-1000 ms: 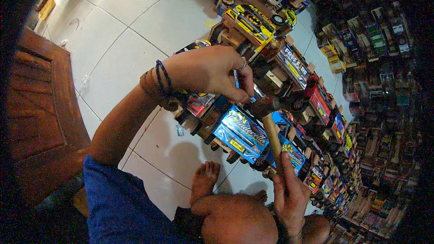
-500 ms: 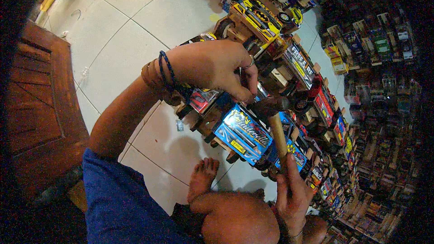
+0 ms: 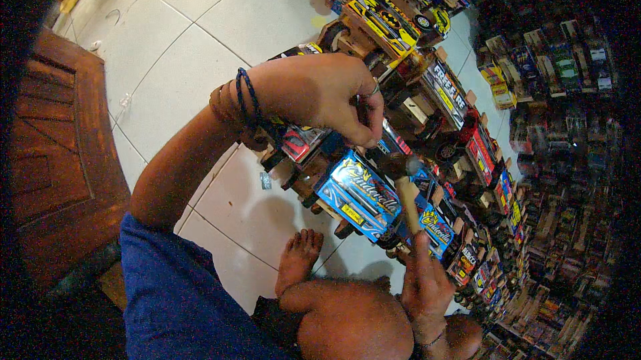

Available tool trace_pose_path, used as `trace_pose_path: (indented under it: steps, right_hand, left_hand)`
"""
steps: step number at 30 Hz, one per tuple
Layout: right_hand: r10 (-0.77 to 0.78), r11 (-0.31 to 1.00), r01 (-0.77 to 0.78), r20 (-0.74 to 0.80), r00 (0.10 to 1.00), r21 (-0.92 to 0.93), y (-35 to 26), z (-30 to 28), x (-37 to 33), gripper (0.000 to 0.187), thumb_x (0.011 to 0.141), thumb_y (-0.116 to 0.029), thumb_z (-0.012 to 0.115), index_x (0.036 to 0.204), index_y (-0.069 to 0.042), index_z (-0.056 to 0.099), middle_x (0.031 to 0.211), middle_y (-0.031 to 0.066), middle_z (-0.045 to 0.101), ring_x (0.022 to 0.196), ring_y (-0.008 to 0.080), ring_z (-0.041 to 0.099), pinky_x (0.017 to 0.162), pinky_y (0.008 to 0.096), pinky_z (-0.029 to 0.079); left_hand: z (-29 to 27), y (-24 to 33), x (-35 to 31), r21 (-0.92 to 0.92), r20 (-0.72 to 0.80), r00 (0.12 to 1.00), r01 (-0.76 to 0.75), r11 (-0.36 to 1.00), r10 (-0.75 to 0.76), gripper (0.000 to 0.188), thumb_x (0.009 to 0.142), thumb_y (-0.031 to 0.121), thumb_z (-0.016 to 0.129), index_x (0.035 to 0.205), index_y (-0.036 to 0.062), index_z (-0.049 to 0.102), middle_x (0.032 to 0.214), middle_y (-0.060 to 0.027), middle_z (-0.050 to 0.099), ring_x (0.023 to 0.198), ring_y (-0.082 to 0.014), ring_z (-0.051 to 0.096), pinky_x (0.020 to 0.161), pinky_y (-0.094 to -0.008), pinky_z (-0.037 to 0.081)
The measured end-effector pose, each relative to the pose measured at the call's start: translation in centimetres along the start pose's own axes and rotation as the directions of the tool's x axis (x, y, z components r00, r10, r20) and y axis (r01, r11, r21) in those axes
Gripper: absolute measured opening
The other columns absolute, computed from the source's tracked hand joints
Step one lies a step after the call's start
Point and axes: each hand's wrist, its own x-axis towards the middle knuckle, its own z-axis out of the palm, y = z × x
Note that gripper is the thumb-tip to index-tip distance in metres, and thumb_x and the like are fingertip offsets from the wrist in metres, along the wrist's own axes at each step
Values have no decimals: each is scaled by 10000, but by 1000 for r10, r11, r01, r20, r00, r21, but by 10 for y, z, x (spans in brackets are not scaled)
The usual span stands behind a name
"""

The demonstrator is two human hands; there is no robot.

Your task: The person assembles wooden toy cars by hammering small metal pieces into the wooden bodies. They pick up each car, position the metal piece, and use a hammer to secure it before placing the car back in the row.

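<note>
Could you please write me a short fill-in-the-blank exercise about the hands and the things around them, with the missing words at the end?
1. The person's right hand grips the wooden handle of a ____.
2. A ____ circles one finger of the left hand.
3. The large toy-vehicle panel just below the left hand in the picture is mainly bright ____.
4. The pale floor is laid with ____.

Missing words: hammer; ring; blue; tiles.
</note>
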Motion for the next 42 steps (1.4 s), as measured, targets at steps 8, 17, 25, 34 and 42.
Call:
trace_pose_path:
  steps: [8, 17, 25, 34, 42]
  right_hand:
    - [-32, 999, 36, -138, 990, 27, 0, -7, 2, 586, 838, -27, 692, 1399, 0, 524, 772, 115, 613, 567, 235, 596, 469, 349, 486]
    - [-59, 998, 58, -231, 971, -11, 2, 1, -2, 528, 867, -95, 694, 1375, -43, 560, 850, 113, 663, 587, 221, 626, 452, 338, 486]
    - [23, 998, -14, -151, 988, 59, -1, 1, 3, 602, 816, -89, 746, 1385, -71, 552, 736, 81, 600, 514, 241, 560, 446, 372, 474]
    - [77, 991, -97, 188, 979, 97, 4, -5, -6, 697, 824, -156, 746, 1473, -155, 492, 816, 88, 646, 651, 216, 656, 509, 359, 528]
    - [390, 686, -720, -782, 487, -106, 66, -88, -113, 490, 1006, -158, 502, 1465, -14, 412, 1183, 175, 605, 989, 253, 605, 840, 398, 513]
  left_hand:
    - [1, 0, 0, 25, -4, 1000, -12, 1000, 12, 206, 802, 212, 763, 930, 52, 756, 840, -69, 742, 772, -152, 701, 709, -299, 550]
    - [2, -3, 0, -36, -7, 1000, -28, 999, 27, 240, 785, 264, 733, 901, 56, 769, 800, -68, 743, 746, -172, 694, 724, -305, 532]
    - [0, -2, -1, 9, -25, 998, -65, 998, 65, 232, 783, 244, 735, 907, 51, 769, 818, -77, 748, 765, -175, 704, 725, -313, 538]
    - [-1, 0, 0, 83, -14, 999, -48, 995, 49, 165, 800, 212, 750, 883, 70, 763, 808, -74, 713, 731, -199, 686, 672, -311, 539]
    - [-2, 15, 4, -109, -55, 971, 224, 968, -231, 253, 872, 267, 770, 913, 24, 710, 779, -38, 661, 667, -141, 633, 620, -308, 534]
